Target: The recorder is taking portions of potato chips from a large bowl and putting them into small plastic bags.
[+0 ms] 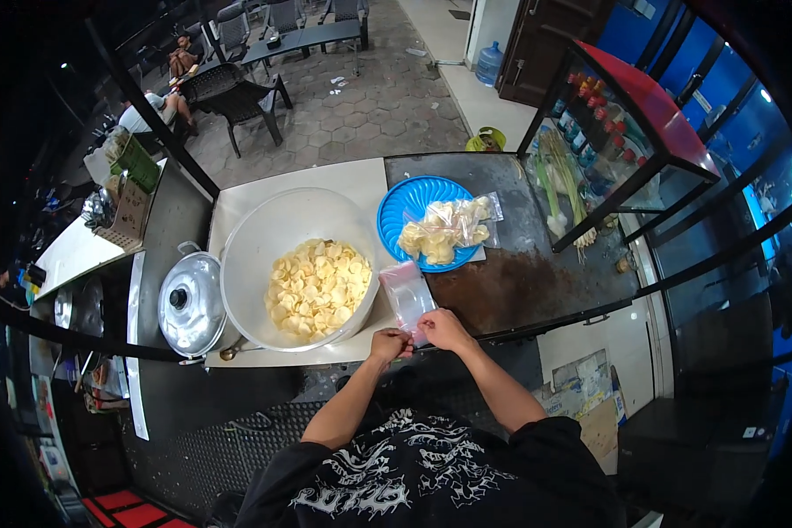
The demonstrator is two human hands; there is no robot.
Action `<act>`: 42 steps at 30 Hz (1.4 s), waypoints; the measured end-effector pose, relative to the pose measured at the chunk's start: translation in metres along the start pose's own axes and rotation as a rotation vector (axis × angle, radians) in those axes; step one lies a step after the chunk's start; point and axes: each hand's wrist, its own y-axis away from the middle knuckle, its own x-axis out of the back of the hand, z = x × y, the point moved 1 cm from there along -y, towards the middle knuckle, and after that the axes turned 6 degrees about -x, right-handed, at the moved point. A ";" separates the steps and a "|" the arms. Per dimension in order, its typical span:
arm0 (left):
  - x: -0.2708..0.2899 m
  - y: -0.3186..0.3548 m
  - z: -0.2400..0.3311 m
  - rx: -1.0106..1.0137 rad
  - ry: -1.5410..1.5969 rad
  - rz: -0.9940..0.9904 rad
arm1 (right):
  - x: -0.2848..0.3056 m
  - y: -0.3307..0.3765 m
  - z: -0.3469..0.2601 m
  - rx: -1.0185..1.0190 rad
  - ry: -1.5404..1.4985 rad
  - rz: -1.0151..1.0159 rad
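A clear plastic bag (404, 293), perhaps a small stack of them, lies flat at the counter's front edge. My right hand (444, 329) pinches its near end. Close beside it, my left hand (391, 344) has its fingers closed at the bag's near corner. To the left stands a large translucent tub (248, 255) with a heap of pale yellow round chips (319, 289) inside. Beyond the bag, filled clear bags of chips (449, 229) rest on a blue fluted plate (398, 195).
A lidded metal pot (191, 295) sits left of the tub, with a spoon (229, 354) nearby. At right, a red-topped glass case (647, 114) holds bottles and green stalks (554, 172). Past the counter are chairs (231, 95), a long table (304, 41) and seated people (154, 107).
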 end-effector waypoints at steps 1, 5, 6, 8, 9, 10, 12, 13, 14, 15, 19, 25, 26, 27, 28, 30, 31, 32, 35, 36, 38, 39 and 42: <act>-0.001 0.000 0.001 0.002 -0.004 -0.004 | -0.001 -0.002 0.001 -0.022 0.003 0.002; 0.001 -0.003 0.001 -0.011 -0.035 -0.008 | -0.002 -0.009 0.000 -0.103 -0.030 0.000; 0.002 -0.004 -0.001 -0.008 -0.009 -0.015 | -0.001 -0.010 0.000 -0.096 -0.030 -0.005; 0.005 -0.006 -0.005 -0.008 0.050 -0.012 | 0.002 -0.010 -0.001 -0.064 -0.082 -0.128; 0.007 -0.007 -0.007 -0.007 0.104 -0.018 | 0.001 -0.014 -0.002 -0.056 -0.081 -0.136; 0.006 -0.006 -0.005 -0.006 0.108 -0.014 | 0.003 -0.015 -0.001 -0.051 -0.035 -0.169; 0.003 -0.003 -0.001 -0.040 0.037 -0.020 | 0.002 -0.017 0.000 -0.044 0.013 -0.207; 0.006 -0.004 -0.002 -0.044 0.042 -0.012 | 0.002 -0.019 -0.002 -0.078 0.000 -0.194; 0.009 -0.005 -0.003 -0.089 -0.057 -0.042 | 0.001 -0.021 -0.005 -0.113 -0.014 -0.180; 0.011 -0.006 -0.004 -0.134 -0.158 -0.071 | 0.000 -0.023 -0.008 -0.104 -0.013 -0.185; 0.006 0.001 0.013 -0.370 -0.924 0.062 | 0.000 -0.026 -0.004 -0.145 -0.017 -0.034; -0.009 0.021 0.035 -0.579 -0.947 0.100 | 0.019 -0.018 -0.027 -0.059 0.062 -0.038; -0.008 0.017 0.031 -0.585 -0.947 0.098 | 0.023 -0.016 -0.033 0.001 0.127 -0.039; -0.006 0.009 0.025 -0.559 -0.994 0.068 | 0.027 -0.014 -0.036 0.002 0.129 -0.032; -0.005 0.006 0.028 -0.533 -1.040 0.038 | 0.033 -0.012 -0.040 -0.029 -0.019 -0.010; -0.003 0.003 0.033 -0.514 -1.078 0.016 | 0.047 -0.010 -0.047 -0.056 -0.165 0.021; -0.003 0.006 0.038 -0.484 -1.116 -0.007 | 0.059 -0.007 -0.056 -0.072 -0.324 0.045; -0.011 0.016 0.051 -0.493 -1.121 -0.026 | 0.072 -0.003 -0.061 -0.094 -0.482 0.080; -0.021 0.042 0.084 -0.723 -0.750 -0.172 | 0.104 0.010 -0.087 -0.105 -0.611 0.114; -0.014 0.042 0.084 -0.730 -0.753 -0.171 | 0.112 0.015 -0.102 -0.153 -0.681 0.085; -0.024 0.080 0.119 -0.700 -0.258 -0.328 | 0.127 0.030 -0.121 -0.111 -0.695 0.169; -0.032 0.104 0.139 -0.705 -0.260 -0.336 | 0.132 0.035 -0.129 -0.099 -0.738 0.244; -0.039 0.150 0.174 -0.627 0.133 -0.318 | 0.130 0.041 -0.166 -0.024 -0.888 0.322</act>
